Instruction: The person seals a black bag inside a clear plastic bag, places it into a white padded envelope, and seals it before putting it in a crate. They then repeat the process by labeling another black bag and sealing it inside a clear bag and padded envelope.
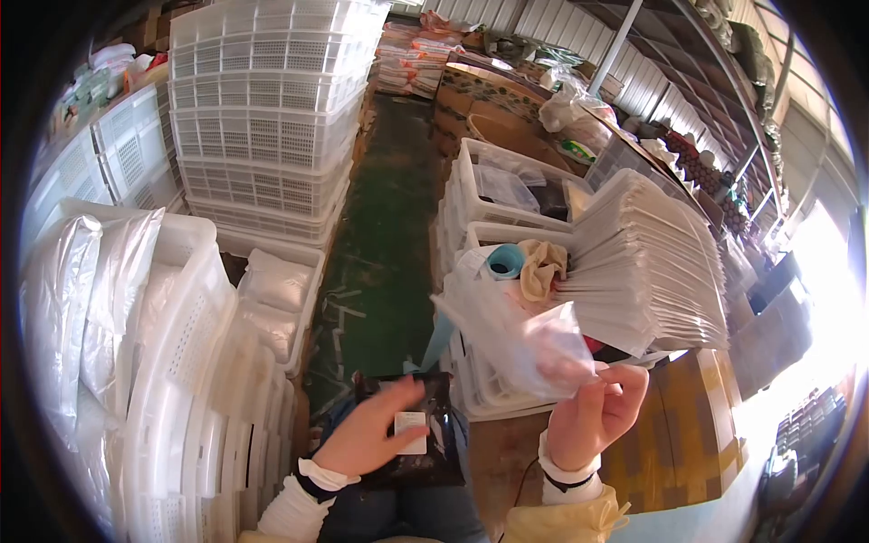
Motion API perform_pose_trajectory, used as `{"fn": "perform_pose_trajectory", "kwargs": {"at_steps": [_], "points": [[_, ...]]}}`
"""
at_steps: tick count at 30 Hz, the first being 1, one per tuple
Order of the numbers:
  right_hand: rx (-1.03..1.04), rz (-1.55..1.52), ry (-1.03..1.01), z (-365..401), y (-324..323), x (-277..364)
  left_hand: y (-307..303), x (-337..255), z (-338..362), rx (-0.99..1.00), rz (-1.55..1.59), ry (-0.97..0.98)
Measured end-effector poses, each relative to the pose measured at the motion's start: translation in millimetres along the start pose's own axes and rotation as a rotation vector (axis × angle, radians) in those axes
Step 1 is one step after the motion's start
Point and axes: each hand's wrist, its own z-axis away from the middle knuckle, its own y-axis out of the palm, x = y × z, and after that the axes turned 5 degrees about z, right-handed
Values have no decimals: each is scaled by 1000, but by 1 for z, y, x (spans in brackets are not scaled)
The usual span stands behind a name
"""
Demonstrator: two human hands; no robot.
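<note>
My left hand [369, 434] lies spread over a dark plastic packet [433, 452] on my lap, its fingers near a small white label [411, 433] on that packet. My right hand [593, 412], raised to the right, pinches the edge of a clear plastic bag [552, 353]. The bag is blurred and hangs out to the left of my fingers, in front of a blue roll [505, 261] and a beige cloth glove [541, 270].
White crates [272, 109] are stacked high at the left, with silvery bags [63, 308] in front. Fanned white envelopes [634, 262] stand at the right above a taped cardboard box [674, 434]. A green floor strip [380, 190] runs between the stacks.
</note>
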Motion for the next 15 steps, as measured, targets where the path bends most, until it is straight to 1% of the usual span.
{"fn": "perform_pose_trajectory", "kwargs": {"at_steps": [1,2,3,6,7,10,11,14,15], "points": [[95,-57,76,-2,1,6,-5,-13,-4,-298,154,170],[189,-114,151,-4,3,10,-12,-32,-8,-463,199,232],[304,-256,225,-8,8,10,-22,-50,-11,-626,242,295],[588,-273,301,-17,17,-6,-58,-67,-21,-312,-298,386],[501,-122,246,-16,25,-8,-63,-49,-29,-183,-443,553],[103,360,16,-19,49,-32,-60,-50,-35,-209,367,81],[34,484,-144,-21,53,-40,-52,-38,-41,-387,395,271],[96,705,-329,6,44,-52,-60,-38,-35,-728,435,194],[161,686,-386,21,37,-62,-63,-36,-35,-822,422,200]]}}
